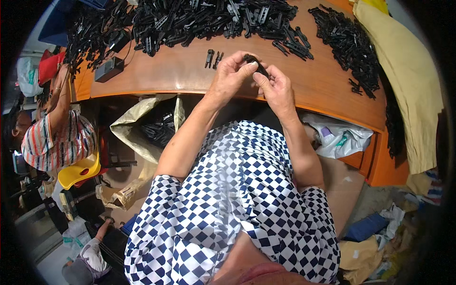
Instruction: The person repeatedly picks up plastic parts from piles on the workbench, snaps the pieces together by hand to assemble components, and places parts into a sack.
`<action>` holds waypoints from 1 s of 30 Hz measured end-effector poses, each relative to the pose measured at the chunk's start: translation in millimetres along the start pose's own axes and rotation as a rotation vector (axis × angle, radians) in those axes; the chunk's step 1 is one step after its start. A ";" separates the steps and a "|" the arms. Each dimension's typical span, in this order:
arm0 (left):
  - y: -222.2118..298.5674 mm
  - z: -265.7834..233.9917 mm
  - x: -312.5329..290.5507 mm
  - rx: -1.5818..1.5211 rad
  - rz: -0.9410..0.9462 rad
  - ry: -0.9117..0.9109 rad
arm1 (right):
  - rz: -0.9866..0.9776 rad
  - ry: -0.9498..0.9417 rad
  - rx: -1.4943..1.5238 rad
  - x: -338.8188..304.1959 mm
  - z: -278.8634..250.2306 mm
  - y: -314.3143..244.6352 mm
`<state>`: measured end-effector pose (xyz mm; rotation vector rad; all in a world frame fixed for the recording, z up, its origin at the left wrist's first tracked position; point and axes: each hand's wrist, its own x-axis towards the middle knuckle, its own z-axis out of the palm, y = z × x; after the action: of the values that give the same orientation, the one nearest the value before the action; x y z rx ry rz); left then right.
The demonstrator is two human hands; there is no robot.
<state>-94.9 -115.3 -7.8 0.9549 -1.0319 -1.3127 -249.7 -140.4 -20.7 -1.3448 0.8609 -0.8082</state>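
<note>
- Both hands pinch one small black plastic part (255, 63) above the table's near edge: left hand (229, 76), right hand (275, 88)
- Two finished-looking pieces (213, 59) lie just beyond
- Big heap of black parts (199, 19) along the far edge looks untouched, so most work remains

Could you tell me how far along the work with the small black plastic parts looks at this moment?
Possibly done: two black parts lie apart on the wooden table, just left of the hands. In hand: the left hand and right hand together hold one black plastic piece between the fingertips. Left: most of it, judging by the large heap of black parts across the table's far side and a second pile to the right.
</note>
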 end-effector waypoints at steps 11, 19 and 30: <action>2.3 -42.8 85.6 0.118 -0.050 0.175 | -0.328 0.197 -0.855 48.0 -51.7 -0.1; 5.3 -35.4 137.1 1.445 0.206 0.228 | -0.498 0.279 -1.470 76.9 -53.5 0.8; 19.2 -60.8 66.2 0.409 -0.077 0.050 | -0.818 0.111 -0.758 64.8 -30.1 -37.9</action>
<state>-32.0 -182.2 -3.3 1.3380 -1.2626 -1.1529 -245.8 -214.0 12.5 -2.4201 0.7128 -1.2474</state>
